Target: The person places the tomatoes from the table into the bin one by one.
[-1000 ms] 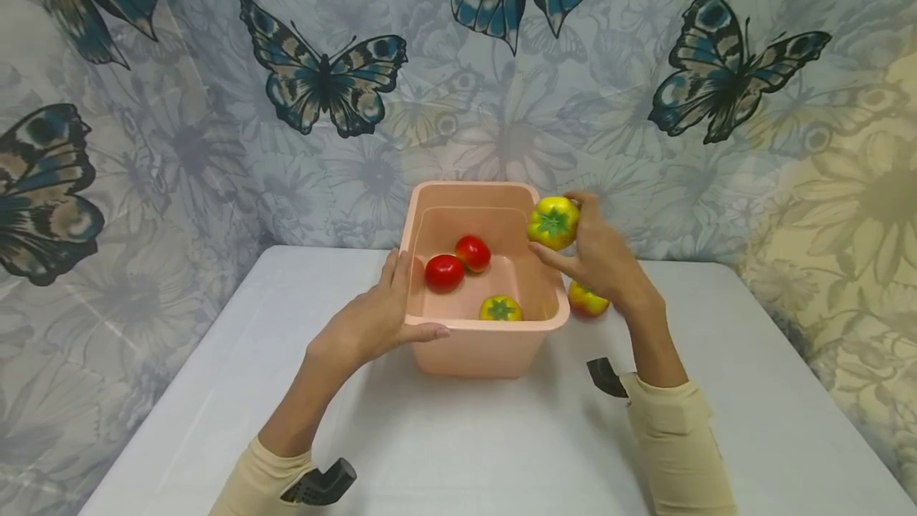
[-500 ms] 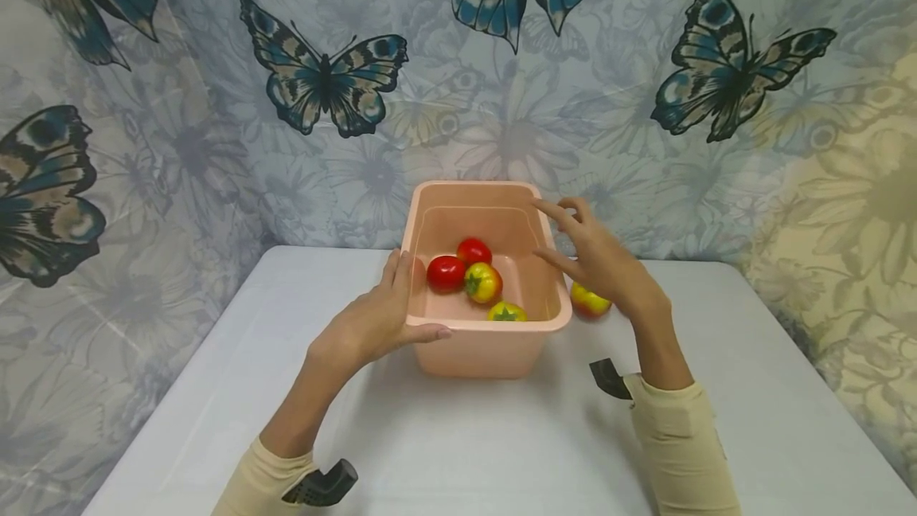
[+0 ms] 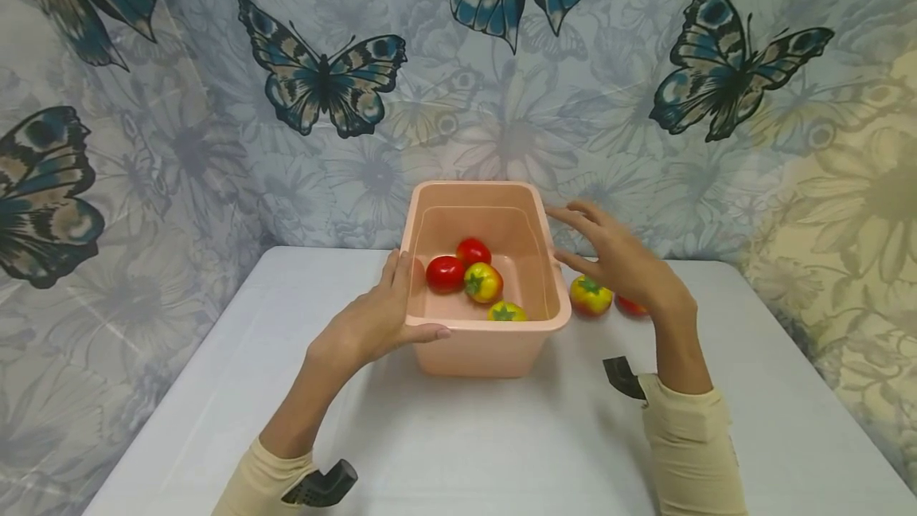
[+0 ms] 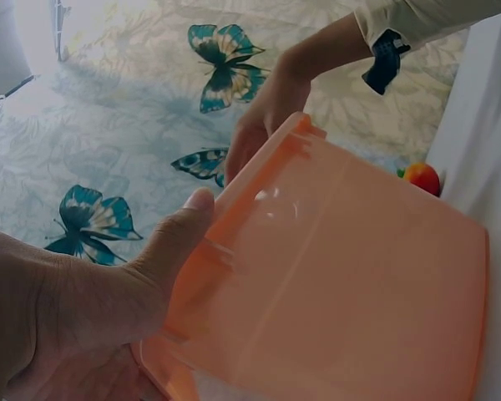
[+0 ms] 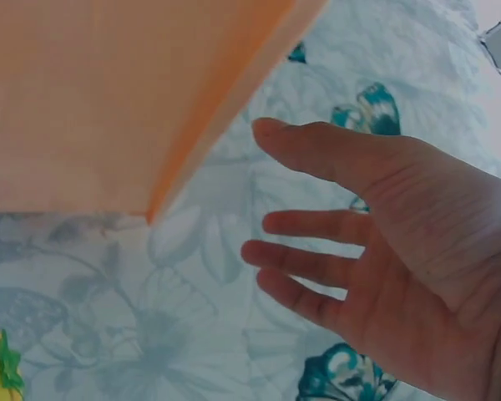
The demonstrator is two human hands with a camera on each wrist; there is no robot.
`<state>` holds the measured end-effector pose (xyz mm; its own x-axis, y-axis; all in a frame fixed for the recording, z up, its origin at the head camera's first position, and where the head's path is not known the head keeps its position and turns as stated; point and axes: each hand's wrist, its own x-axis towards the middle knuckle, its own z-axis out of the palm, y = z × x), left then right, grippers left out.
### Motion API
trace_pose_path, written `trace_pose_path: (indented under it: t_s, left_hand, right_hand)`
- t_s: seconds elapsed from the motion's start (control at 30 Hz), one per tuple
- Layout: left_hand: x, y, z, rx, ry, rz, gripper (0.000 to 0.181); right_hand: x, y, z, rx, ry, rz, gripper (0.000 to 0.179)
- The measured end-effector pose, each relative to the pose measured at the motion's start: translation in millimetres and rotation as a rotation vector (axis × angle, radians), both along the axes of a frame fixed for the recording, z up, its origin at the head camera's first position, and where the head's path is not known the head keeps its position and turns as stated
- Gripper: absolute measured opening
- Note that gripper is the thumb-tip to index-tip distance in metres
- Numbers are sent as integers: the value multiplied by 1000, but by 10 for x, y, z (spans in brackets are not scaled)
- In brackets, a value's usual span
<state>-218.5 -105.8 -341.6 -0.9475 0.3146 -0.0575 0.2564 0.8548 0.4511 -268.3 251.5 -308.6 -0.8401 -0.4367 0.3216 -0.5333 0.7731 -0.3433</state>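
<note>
A peach-coloured plastic bin (image 3: 466, 349) stands on the table, holding a red tomato (image 3: 445, 274), another red tomato (image 3: 474, 251) behind it, and two yellow-red tomatoes with green star-shaped tops, one in the middle (image 3: 483, 283) and one partly hidden by the front rim (image 3: 507, 311). My left hand (image 3: 376, 313) grips the bin's near left corner, thumb along the front rim, fingers against the left side. Just right of the bin, my right hand (image 3: 626, 253) is raised with fingers spread and holds nothing; the right wrist view shows the palm (image 5: 401, 292) apart from the bin wall.
Outside the bin on the right lie a yellow-red tomato (image 3: 591, 296) and a mostly hidden red one (image 3: 633, 307) beneath my right wrist. The white table (image 3: 458, 452) meets a butterfly-patterned cloth backdrop (image 3: 344, 197) at the rear.
The yellow-red tomato from my right hand dropped into the bin's middle. The emptied right hand then moved right, past the rim, uncovering more of the tomatoes outside. The left hand stays put.
</note>
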Motion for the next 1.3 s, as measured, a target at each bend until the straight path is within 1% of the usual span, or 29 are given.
trace_pose_path:
  t_s: [0.23,0.3,0.47,0.67,0.83,0.97,1.1,1.2,1.3]
  left_hand:
    - [-4,3,0,-3,-4,0,132]
    - [-4,-1,0,-4,8,-5,132]
    - [-4,-5,1,-16,37,-17,131]
    - [-4,3,0,-28,41,-20,131]
    - [-6,-1,0,-27,37,-18,130]
    - [-6,-4,-2,-22,24,-15,131]
    - [-4,-4,2,-20,17,-14,132]
    - [2,1,9,-20,13,-14,133]
    - [4,2,11,-21,16,-18,132]
  right_hand:
    - [56,206,90,33,-163,-97,72]
    - [48,285,95,50,-185,-109,74]
    - [-8,482,66,92,-199,-138,77]
    - [-82,683,-11,110,-234,-185,76]
    - [-117,825,-79,209,-295,-265,75]
    - [-145,930,-145,246,-376,-310,79]
    - [-192,1021,-241,239,-467,-330,86]
    - [-244,1075,-332,223,-558,-352,95]
    - [-290,1124,-432,206,-646,-369,107]
